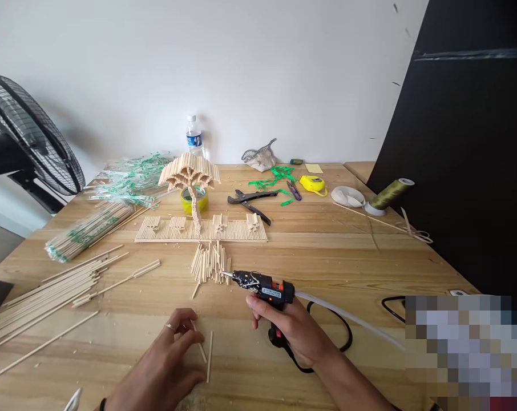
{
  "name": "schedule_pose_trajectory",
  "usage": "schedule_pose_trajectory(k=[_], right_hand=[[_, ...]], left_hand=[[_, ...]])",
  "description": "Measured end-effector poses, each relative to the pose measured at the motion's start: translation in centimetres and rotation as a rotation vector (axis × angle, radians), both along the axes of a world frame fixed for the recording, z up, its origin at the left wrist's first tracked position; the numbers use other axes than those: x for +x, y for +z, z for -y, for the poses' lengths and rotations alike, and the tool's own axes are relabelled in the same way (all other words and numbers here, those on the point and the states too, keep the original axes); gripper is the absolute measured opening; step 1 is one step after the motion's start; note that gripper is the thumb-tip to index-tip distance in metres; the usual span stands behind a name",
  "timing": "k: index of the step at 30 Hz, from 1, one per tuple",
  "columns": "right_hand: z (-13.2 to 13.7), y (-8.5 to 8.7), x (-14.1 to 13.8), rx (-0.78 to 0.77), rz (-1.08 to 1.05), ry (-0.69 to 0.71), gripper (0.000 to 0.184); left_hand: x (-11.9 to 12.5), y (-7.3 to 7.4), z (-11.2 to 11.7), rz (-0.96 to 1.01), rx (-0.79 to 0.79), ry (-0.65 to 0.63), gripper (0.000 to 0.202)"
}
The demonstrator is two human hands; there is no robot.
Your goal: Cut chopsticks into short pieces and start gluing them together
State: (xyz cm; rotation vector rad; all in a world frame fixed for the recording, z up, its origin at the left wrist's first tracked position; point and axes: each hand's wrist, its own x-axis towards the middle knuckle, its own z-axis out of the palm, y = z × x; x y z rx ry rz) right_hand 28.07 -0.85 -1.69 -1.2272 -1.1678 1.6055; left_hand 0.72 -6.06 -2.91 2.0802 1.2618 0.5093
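Note:
A black hot glue gun is gripped in my right hand, its metal tip pointing left beside a pile of short wooden sticks. A clear glue stick trails from its back end. My left hand is low over the table, fingers curved and thumb apart. Two loose short sticks lie at its fingertips: one thin stick partly behind the index finger, another stick just to the right. Beyond the pile stands a stick model: a flat slatted base with small stools and a tree-like umbrella.
Long sticks and a bagged bundle lie at left, near a fan. Pliers-like cutters, a yellow tape measure, a thread spool and a bottle are farther back. A black cord loops at right.

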Motion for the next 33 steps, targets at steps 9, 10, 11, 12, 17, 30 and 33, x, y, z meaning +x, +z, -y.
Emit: schedule_pose_trajectory(k=[9, 10, 11, 12, 17, 30, 33], right_hand=[[-0.3, 0.3, -0.1, -0.098, -0.312, 0.046, 0.036], [-0.4, 0.3, 0.0, -0.092, -0.321, 0.047, 0.035], [-0.4, 0.4, 0.0, -0.087, -0.327, 0.048, 0.034], [-0.4, 0.4, 0.1, -0.083, -0.336, 0.047, 0.033], [-0.6, 0.9, 0.4, -0.072, -0.464, -0.009, 0.029], [-0.2, 0.5, 0.4, 0.010, 0.046, -0.053, 0.043], [-0.2, 0.6, 0.4, 0.021, 0.051, -0.052, 0.043]], left_hand=[[1.5, 0.6, -1.4, -0.011, -0.113, -0.170, 0.050], [1.6, 0.4, -1.5, -0.012, -0.106, -0.182, 0.051], [1.6, 0.2, -1.6, -0.013, -0.097, -0.189, 0.054], [1.6, -0.1, -1.8, -0.009, -0.083, -0.196, 0.058], [1.4, -1.3, -2.5, -0.023, -0.024, -0.272, 0.073], [0.6, -1.9, -1.9, -0.058, 0.147, -0.159, 0.071], [0.3, -3.6, -1.1, -0.109, 0.153, -0.059, 0.081]])
